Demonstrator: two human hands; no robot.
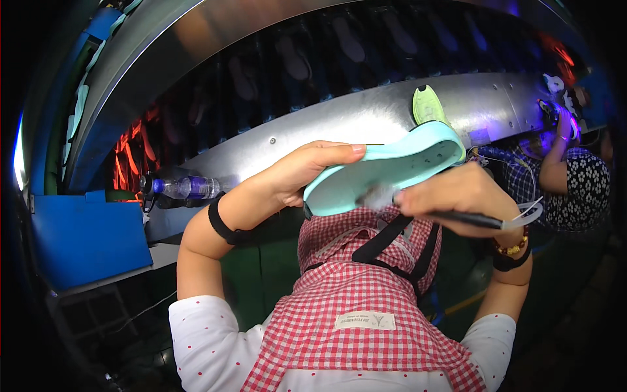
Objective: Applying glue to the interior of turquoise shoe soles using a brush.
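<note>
A mint-green shoe sole (pixel 418 171) is tilted in front of my chest, its hollow inner side facing me. My left hand (pixel 312 171) grips its left end, thumb over the upper rim. Fingers of my right hand (pixel 457 195) wrap round a brush (pixel 469 219) with a black handle and a pale tube at its back end. The bristles, smeared by motion, are at the lower inside of the sole. Dark specks show on the inner surface toward the right end. Just beyond, a yellow-green sole (pixel 428 106) lies on the metal ledge, partly hidden behind the mint-green one.
A curved metal ledge (pixel 339 124) runs across the front, with dark sole shapes in a row behind it. A plastic bottle (pixel 196 187) lies at left beside a blue box (pixel 91 242). Red glowing strips (pixel 134 153) show beyond. At right, a co-worker (pixel 584 186) works close by.
</note>
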